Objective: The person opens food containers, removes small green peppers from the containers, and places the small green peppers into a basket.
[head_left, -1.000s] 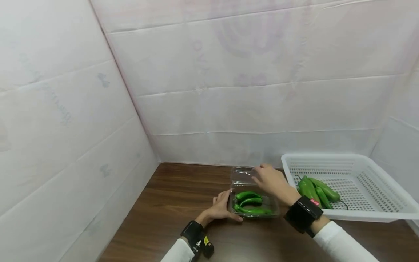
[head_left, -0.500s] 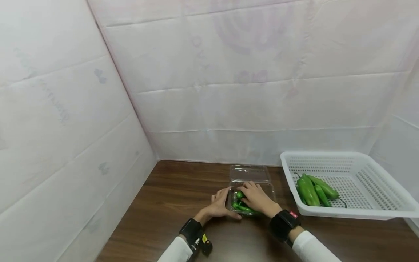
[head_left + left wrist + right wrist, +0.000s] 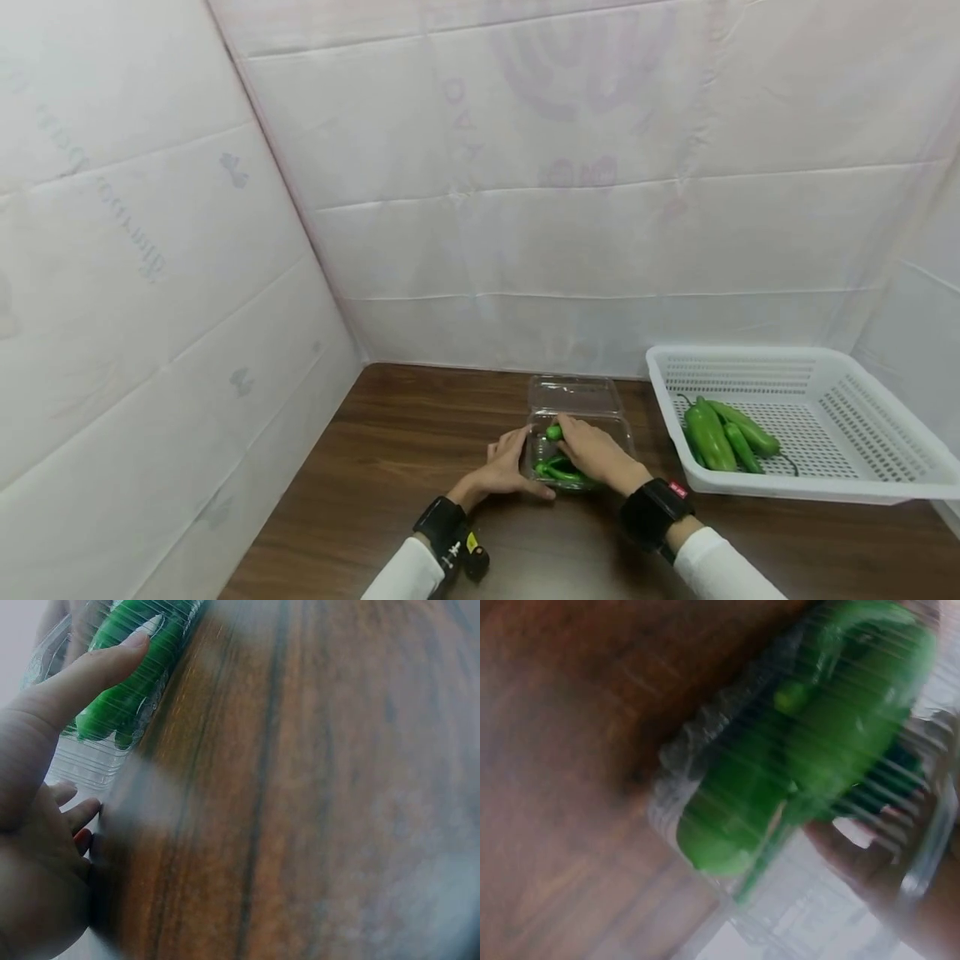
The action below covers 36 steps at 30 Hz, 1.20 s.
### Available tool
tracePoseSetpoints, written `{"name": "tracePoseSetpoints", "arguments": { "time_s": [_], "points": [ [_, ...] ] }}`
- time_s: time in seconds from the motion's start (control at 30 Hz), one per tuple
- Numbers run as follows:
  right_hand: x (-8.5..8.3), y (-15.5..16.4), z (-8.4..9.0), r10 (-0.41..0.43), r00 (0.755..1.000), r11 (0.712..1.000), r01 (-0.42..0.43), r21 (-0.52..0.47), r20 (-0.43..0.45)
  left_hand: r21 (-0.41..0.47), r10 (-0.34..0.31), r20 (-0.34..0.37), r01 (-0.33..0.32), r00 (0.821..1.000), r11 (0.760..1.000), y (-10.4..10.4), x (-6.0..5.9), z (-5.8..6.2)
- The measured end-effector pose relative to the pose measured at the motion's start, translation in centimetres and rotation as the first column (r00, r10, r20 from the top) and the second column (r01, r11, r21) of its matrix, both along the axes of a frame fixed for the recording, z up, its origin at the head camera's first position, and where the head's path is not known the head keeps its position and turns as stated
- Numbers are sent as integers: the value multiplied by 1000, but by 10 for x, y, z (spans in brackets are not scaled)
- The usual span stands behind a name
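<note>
Green pepper (image 3: pixel 554 432) in right hand (image 3: pixel 596 454) lies left-right.

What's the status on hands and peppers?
Left hand steadies the clamshell. Right hand inside it, on a pepper; grip unclear. Nothing in the way.

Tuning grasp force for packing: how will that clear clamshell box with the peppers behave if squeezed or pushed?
Probably flimsy: the clear clamshell box looks thin and ribbed, so a squeeze would likely buckle its walls. Likely light and apt to slide on the smooth wooden table, which may be why the left hand rests against its side. Its open lid would likely flop.
</note>
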State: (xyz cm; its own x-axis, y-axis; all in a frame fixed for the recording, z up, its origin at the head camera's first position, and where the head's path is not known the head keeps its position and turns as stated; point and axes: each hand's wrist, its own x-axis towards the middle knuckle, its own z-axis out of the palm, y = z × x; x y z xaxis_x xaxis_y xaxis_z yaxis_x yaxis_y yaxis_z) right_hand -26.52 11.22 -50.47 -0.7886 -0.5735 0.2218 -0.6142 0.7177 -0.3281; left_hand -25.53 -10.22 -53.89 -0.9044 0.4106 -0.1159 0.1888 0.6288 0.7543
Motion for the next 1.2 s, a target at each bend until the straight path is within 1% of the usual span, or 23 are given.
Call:
{"name": "tracePoseSetpoints", "arguments": {
  "time_s": [0.1,0.17,0.27,0.37,0.53,0.77,0.9,1.03,1.2],
  "points": [
    [-2,4,7,28,998,999,-29,-24,-52,2,-10,-4,10,1000,1000,1,-2,1],
    [-4,5,13,56,996,997,-60,-54,-72,2,-13,0,13,1000,1000,1,-4,2],
    [-6,7,22,72,995,991,-79,-104,-71,5,-10,14,10,1000,1000,0,-4,2],
    [-5,9,35,65,994,987,-77,-144,-85,6,-8,26,8,1000,1000,0,-4,2],
    [-2,12,55,6,994,978,-28,-206,-108,8,-3,41,3,999,1000,0,-4,1],
    [8,20,73,-93,994,947,72,-314,-51,20,4,60,-6,998,1000,0,-2,-1],
    [7,28,86,-147,985,929,108,-353,-85,24,7,53,-8,999,1000,0,-4,-2],
    [5,39,97,-186,976,925,136,-355,-112,37,-1,43,0,999,999,-1,-6,-2],
    [6,56,106,-200,976,935,165,-315,-82,32,-20,24,19,1000,999,-6,-6,-5]
  ]
}}
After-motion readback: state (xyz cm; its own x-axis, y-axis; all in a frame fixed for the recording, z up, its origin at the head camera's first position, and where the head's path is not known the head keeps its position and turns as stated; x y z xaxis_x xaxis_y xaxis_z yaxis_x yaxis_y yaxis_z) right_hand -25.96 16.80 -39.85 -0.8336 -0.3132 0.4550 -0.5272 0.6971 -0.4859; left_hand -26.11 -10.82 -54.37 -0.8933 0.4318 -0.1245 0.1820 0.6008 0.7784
